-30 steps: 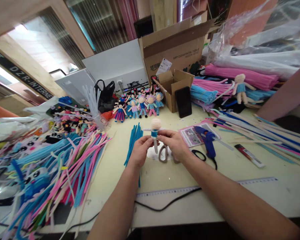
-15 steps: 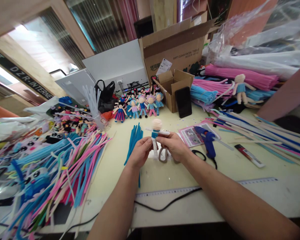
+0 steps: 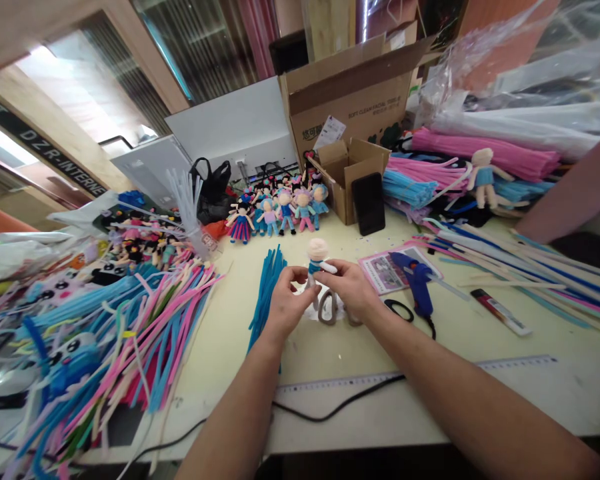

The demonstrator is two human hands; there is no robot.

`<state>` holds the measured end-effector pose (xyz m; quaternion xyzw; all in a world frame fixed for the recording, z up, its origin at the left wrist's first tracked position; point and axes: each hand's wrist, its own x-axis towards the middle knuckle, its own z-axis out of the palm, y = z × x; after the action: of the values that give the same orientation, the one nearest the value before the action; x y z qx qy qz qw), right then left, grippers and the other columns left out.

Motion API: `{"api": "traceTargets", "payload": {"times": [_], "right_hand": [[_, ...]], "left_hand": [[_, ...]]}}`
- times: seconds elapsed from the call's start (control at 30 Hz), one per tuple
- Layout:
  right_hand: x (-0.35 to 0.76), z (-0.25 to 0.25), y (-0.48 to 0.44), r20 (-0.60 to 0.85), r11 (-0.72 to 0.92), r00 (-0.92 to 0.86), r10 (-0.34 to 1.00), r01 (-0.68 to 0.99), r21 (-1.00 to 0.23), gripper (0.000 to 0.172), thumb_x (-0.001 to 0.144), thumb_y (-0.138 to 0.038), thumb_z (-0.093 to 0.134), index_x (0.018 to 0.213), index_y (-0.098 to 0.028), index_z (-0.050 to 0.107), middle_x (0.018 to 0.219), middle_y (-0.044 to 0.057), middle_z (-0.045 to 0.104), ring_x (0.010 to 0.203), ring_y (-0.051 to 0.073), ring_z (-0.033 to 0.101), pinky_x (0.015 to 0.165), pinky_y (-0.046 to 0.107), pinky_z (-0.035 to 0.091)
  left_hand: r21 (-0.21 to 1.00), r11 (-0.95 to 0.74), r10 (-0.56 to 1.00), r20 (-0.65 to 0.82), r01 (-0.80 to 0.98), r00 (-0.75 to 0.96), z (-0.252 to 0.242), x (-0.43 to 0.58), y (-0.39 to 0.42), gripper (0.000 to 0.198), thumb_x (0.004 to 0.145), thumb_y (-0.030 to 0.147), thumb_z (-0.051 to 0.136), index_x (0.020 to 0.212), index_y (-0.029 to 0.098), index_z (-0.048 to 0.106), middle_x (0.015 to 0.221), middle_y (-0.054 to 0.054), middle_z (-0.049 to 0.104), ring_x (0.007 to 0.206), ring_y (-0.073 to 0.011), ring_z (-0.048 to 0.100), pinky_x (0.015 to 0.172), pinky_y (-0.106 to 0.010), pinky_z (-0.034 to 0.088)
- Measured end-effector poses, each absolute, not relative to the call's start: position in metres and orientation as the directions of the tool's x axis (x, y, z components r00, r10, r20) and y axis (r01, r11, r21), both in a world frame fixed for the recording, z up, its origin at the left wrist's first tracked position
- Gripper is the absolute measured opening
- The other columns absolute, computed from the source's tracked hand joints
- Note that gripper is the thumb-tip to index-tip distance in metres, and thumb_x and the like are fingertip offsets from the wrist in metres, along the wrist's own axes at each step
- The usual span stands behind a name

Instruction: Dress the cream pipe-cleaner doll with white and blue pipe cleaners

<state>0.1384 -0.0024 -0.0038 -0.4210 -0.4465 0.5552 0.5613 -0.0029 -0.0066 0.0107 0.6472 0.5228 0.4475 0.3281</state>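
A small doll [image 3: 318, 251] with a cream round head, a blue band on its body and white limbs is upright between both hands. My left hand [image 3: 293, 303] pinches its lower part from the left. From the right, my right hand [image 3: 351, 288] grips its body near the blue band. Grey-handled scissors [image 3: 327, 310] lie on the table just below the doll, partly hidden by my right hand. Blue pipe cleaners [image 3: 266, 293] lie in a bundle left of my left hand.
Finished dolls [image 3: 286, 211] stand at the back before cardboard boxes [image 3: 353, 107] and a black phone [image 3: 369, 203]. A blue glue gun [image 3: 419, 287] lies at right. Pipe cleaners [image 3: 155, 320] pile up at left. A ruler [image 3: 330, 383] and black cable cross the front.
The doll has shifted slightly right and turned a little. My left hand has changed its hold, its fingers now raised and curled around the doll's lower part.
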Motion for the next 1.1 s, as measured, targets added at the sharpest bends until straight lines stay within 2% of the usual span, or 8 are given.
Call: {"api": "traceTargets", "payload": {"times": [0.13, 0.27, 0.43, 0.63, 0.87, 1.1], "right_hand": [[0.136, -0.013, 0.001, 0.055, 0.059, 0.023, 0.998, -0.181, -0.982, 0.028, 0.061, -0.036, 0.072, 0.079, -0.015, 0.070, 0.064, -0.001, 0.060, 0.058, 0.012, 0.052, 0.057, 0.026, 0.041], [0.135, -0.014, 0.003, 0.061, 0.059, -0.005, 0.998, -0.201, -0.978, 0.029, 0.063, -0.035, 0.071, 0.084, -0.015, 0.071, 0.068, 0.001, 0.063, 0.062, 0.014, 0.054, 0.060, 0.027, 0.043], [0.137, -0.008, 0.001, 0.061, 0.052, -0.033, 0.998, -0.227, -0.972, 0.025, 0.065, -0.030, 0.069, 0.085, -0.015, 0.072, 0.071, 0.002, 0.067, 0.065, 0.014, 0.056, 0.062, 0.027, 0.043], [0.139, -0.008, 0.002, 0.068, 0.055, -0.049, 0.996, -0.224, -0.973, 0.026, 0.066, -0.031, 0.070, 0.087, -0.017, 0.073, 0.075, 0.003, 0.069, 0.068, 0.015, 0.058, 0.065, 0.028, 0.044], [0.140, -0.002, 0.002, 0.065, 0.052, -0.046, 0.997, -0.229, -0.972, 0.025, 0.063, -0.034, 0.072, 0.081, -0.016, 0.072, 0.074, 0.003, 0.068, 0.068, 0.015, 0.058, 0.065, 0.028, 0.044], [0.141, -0.002, 0.001, 0.056, 0.046, -0.036, 0.998, -0.235, -0.971, 0.021, 0.063, -0.031, 0.071, 0.078, -0.016, 0.070, 0.072, 0.001, 0.066, 0.064, 0.013, 0.055, 0.059, 0.026, 0.041]], "left_hand": [[0.952, -0.191, 0.982, 0.187, 0.241, 0.037, 0.007, 0.000, -0.006, 0.023, 0.066, 0.029, 0.071, 0.080, 0.017, 0.057, 0.070, 0.002, 0.057, 0.062, -0.0097, 0.049, 0.058, -0.023, 0.038], [0.995, -0.093, 0.995, 0.091, 0.049, 0.030, 0.007, 0.000, -0.004, 0.026, 0.062, 0.029, 0.074, 0.079, 0.016, 0.060, 0.068, 0.003, 0.058, 0.061, -0.0096, 0.052, 0.060, -0.023, 0.041], [0.996, -0.005, 0.999, 0.008, -0.094, 0.034, 0.007, -0.002, -0.002, 0.027, 0.057, 0.025, 0.077, 0.078, 0.015, 0.063, 0.067, 0.002, 0.062, 0.062, -0.0112, 0.057, 0.063, -0.025, 0.044], [0.982, 0.044, 0.997, -0.031, -0.184, 0.071, 0.006, -0.005, 0.000, 0.022, 0.057, 0.022, 0.077, 0.074, 0.015, 0.066, 0.067, 0.001, 0.062, 0.061, -0.0097, 0.055, 0.061, -0.023, 0.041], [0.959, 0.123, 0.991, -0.103, -0.254, 0.090, 0.009, -0.005, 0.000, 0.025, 0.054, 0.019, 0.078, 0.077, 0.013, 0.069, 0.069, 0.000, 0.064, 0.060, -0.0087, 0.053, 0.060, -0.022, 0.041], [0.954, 0.152, 0.983, -0.118, -0.260, 0.141, 0.010, -0.005, -0.001, 0.023, 0.055, 0.021, 0.078, 0.075, 0.013, 0.070, 0.064, 0.000, 0.063, 0.057, -0.0076, 0.051, 0.057, -0.021, 0.039]]}}
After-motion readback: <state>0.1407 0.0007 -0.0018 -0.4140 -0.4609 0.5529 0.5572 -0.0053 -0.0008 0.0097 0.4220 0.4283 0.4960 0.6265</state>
